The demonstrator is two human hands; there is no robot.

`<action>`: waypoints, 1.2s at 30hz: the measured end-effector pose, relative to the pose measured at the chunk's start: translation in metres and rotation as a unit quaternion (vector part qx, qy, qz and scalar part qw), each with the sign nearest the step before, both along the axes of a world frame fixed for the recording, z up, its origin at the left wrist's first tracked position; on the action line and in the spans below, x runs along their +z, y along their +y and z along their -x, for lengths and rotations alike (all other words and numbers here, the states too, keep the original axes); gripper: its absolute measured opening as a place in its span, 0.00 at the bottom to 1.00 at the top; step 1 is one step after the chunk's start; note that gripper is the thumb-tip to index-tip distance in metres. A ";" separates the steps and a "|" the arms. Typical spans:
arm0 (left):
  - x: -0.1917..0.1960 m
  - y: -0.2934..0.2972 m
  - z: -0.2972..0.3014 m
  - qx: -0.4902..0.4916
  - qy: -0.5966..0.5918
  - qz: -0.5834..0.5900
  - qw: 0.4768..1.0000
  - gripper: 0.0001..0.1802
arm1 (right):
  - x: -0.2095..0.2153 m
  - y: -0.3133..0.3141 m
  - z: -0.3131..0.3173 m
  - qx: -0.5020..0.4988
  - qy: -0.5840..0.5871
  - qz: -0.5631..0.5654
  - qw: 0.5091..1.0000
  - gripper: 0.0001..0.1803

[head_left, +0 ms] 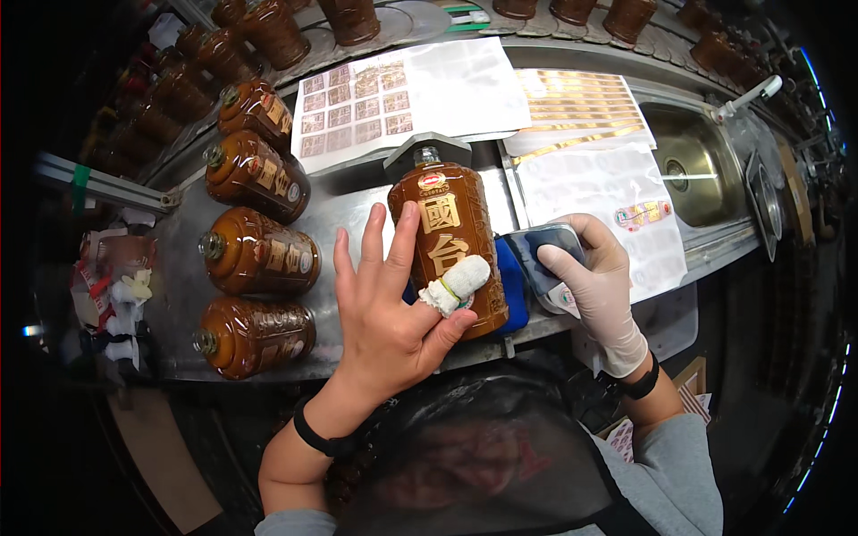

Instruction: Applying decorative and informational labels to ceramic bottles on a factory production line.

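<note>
A large brown glazed bottle point(451, 223) with gold characters and a small red label lies on its side, its neck pointing away from me. My left hand point(384, 308) is bare and rests over its left side with fingers spread. A white wrap point(460, 284) covers the index finger, which lies on the lower front of the bottle. My right hand point(601, 290), in a thin whitish glove, grips a dark grey, flat, rounded piece point(547, 253) between thumb and fingers, just right of the bottle. Its exact kind is unclear. Blue material point(511, 281) shows beneath the bottle.
Several similar bottles point(259, 250) lie in a column at the left. Sticker sheets point(357, 107) are spread at the back, with gold strips point(585, 107) and a mostly peeled sheet point(594, 205) farther right. A metal sink point(684, 170) is beyond them. More bottles point(273, 36) line the far side.
</note>
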State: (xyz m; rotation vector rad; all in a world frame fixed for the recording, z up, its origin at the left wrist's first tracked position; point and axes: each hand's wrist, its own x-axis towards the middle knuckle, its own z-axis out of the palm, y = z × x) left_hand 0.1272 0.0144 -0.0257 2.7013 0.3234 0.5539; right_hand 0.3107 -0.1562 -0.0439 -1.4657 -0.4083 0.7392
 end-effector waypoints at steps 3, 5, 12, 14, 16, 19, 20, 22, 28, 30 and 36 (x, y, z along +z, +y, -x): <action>-0.001 -0.004 0.006 -0.012 0.008 0.001 1.000 0.19 | 0.006 0.003 -0.001 0.009 0.021 -0.018 1.000 0.16; -0.002 -0.009 0.011 -0.027 0.022 0.016 0.999 0.20 | 0.001 0.000 -0.007 0.021 0.073 -0.030 0.997 0.15; -0.005 -0.011 0.019 -0.007 -0.071 0.175 0.982 0.21 | 0.001 0.005 -0.014 0.083 0.114 0.044 0.989 0.12; -0.008 -0.013 0.004 0.104 -0.175 0.329 0.922 0.27 | 0.008 0.018 0.001 0.088 0.016 0.092 0.992 0.11; -0.014 -0.008 -0.007 0.150 -0.165 0.470 0.854 0.30 | 0.011 0.028 0.014 0.094 -0.033 0.090 0.991 0.19; -0.026 -0.007 -0.014 0.123 -0.145 0.576 0.795 0.49 | 0.002 0.039 0.018 0.098 -0.138 0.113 0.979 0.27; -0.027 -0.006 -0.016 0.126 -0.147 0.577 0.794 0.49 | 0.000 0.041 0.019 0.090 -0.182 0.104 0.974 0.29; -0.028 -0.005 -0.017 0.112 -0.110 0.581 0.798 0.48 | 0.005 0.042 0.020 0.103 -0.192 0.129 0.967 0.31; -0.027 -0.003 -0.021 0.085 -0.130 0.627 0.764 0.45 | 0.004 0.043 0.016 0.122 -0.064 0.128 0.982 0.33; -0.028 -0.002 -0.021 0.081 -0.128 0.625 0.766 0.45 | 0.004 0.044 0.014 0.132 -0.019 0.111 0.985 0.33; -0.025 0.000 -0.025 0.086 -0.167 0.623 0.759 0.44 | 0.007 0.046 0.012 0.137 0.002 0.109 0.985 0.31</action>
